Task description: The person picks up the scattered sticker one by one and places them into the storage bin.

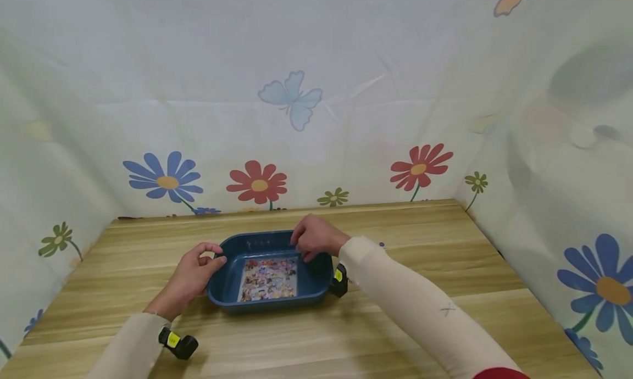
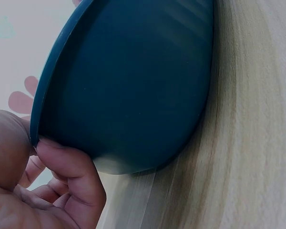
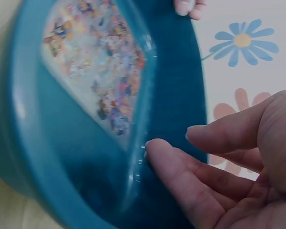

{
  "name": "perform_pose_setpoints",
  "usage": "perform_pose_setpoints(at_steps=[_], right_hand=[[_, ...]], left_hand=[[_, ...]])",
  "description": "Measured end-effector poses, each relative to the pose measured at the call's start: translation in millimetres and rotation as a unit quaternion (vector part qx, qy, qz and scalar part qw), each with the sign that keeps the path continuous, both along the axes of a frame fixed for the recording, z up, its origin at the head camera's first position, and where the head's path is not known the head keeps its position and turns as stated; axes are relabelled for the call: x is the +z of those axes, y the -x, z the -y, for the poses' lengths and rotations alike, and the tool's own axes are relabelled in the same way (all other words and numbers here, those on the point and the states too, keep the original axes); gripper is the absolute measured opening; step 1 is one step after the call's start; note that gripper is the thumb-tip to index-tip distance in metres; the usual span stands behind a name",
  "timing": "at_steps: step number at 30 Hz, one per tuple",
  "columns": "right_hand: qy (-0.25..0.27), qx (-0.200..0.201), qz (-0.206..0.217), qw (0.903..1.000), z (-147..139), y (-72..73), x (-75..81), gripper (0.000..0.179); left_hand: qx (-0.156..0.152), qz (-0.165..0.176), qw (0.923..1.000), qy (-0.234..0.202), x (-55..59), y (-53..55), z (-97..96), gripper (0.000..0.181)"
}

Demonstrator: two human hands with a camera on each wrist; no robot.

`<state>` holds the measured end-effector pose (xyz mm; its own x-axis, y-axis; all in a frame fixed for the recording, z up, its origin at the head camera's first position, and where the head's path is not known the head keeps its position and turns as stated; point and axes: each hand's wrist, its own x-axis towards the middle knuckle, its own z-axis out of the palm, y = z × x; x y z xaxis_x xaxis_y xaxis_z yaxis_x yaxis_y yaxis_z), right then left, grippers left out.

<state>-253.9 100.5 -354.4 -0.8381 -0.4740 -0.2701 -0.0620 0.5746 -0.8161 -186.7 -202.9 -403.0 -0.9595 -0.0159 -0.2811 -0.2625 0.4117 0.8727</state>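
Note:
A dark blue plastic basin (image 1: 316,299) stands on the wooden table. On its floor lies a flat, clear sheet or bag with many small colourful pieces (image 1: 269,280); which of the two I cannot tell. My left hand (image 1: 195,272) pinches the basin's rim at the left end, thumb and finger on either side of the wall in the left wrist view. Over the basin's right end hovers my right hand (image 1: 316,237). In the right wrist view its thumb and forefinger (image 3: 169,164) are bent loosely and apart, with nothing seen between them.
The wood-grain tabletop (image 1: 420,239) reaches back to a white cloth wall (image 1: 207,115) printed with flowers and a butterfly. A tiny purple piece (image 1: 381,244) lies on the table just beyond my right sleeve. Cloth also hangs along both sides.

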Motion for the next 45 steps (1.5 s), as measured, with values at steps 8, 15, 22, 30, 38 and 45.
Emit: perform_pose_setpoints(at_steps=[8,15,22,30,38,45], right_hand=[[0.057,-0.030,0.033,0.9974,-23.0,4.0,12.5,0.020],[0.063,-0.057,0.061,0.9946,-38.3,6.7,17.4,0.023],[0.060,-0.082,0.072,0.9922,-58.3,9.9,16.6,0.024],[0.060,-0.100,0.072,0.9906,-85.1,12.2,9.2,0.015],[0.024,-0.122,0.084,0.9887,-113.5,16.9,-3.6,0.016],[-0.021,-0.142,0.061,0.9877,-139.2,17.2,-18.8,0.029]], left_hand=[[0.000,0.000,1.0000,0.001,0.1,-1.5,0.5,0.038],[0.001,0.000,1.0000,-0.002,-2.2,-1.0,2.0,0.039],[0.000,-0.001,1.0000,0.003,-2.3,-1.7,1.9,0.039],[0.001,-0.002,1.0000,0.003,-0.8,-2.7,1.7,0.038],[-0.003,-0.002,1.0000,0.001,-2.1,-0.8,2.1,0.039],[-0.005,-0.007,1.0000,0.003,-0.8,-1.4,-0.1,0.039]])
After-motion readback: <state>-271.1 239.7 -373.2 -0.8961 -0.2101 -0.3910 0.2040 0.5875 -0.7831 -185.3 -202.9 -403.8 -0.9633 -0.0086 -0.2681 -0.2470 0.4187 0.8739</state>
